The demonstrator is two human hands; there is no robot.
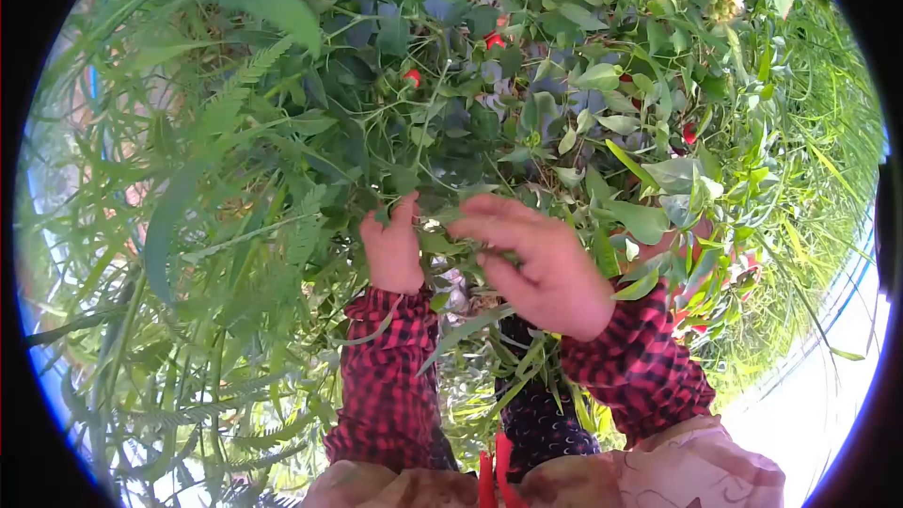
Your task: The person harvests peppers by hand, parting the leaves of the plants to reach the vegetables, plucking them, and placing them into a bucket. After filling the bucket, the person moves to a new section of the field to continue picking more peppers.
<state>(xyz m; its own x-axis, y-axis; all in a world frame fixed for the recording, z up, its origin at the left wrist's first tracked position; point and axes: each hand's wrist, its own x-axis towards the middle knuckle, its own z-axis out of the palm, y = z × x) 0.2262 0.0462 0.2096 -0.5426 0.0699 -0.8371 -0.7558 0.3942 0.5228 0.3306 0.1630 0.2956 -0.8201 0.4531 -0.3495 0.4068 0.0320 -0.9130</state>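
Head camera view, looking down through a round, dark-edged lens at two bare hands among dense greenery. The left hand (392, 246) is just left of centre, raised upright against a leafy plant (400, 179), with its fingertips partly lost among the leaves. Whether those fingers are pinched on a stem or leaf cannot be made out. The right hand (538, 261) reaches in from the lower right, palm side down and slightly blurred. Its fingers stretch toward the left hand, with the thumb apart beneath them, leaving a gap. The two hands are near each other but not touching, and the plant's foliage lies between and just beyond them.

Farther up among the leaves are small red fruits: one round red fruit (412, 77) above the left hand, another bright red fruit (495, 40) higher and nearer the middle, and a third red fruit (689, 133) toward the right. Feathery fronds (310, 226) and long blades crowd the left side; fine grass (832, 122) lines the right. Both sleeves (390, 367) are red-and-black checked. Below are dark patterned trousers (541, 423), pale printed cloth (658, 475) and two red strips (486, 482).
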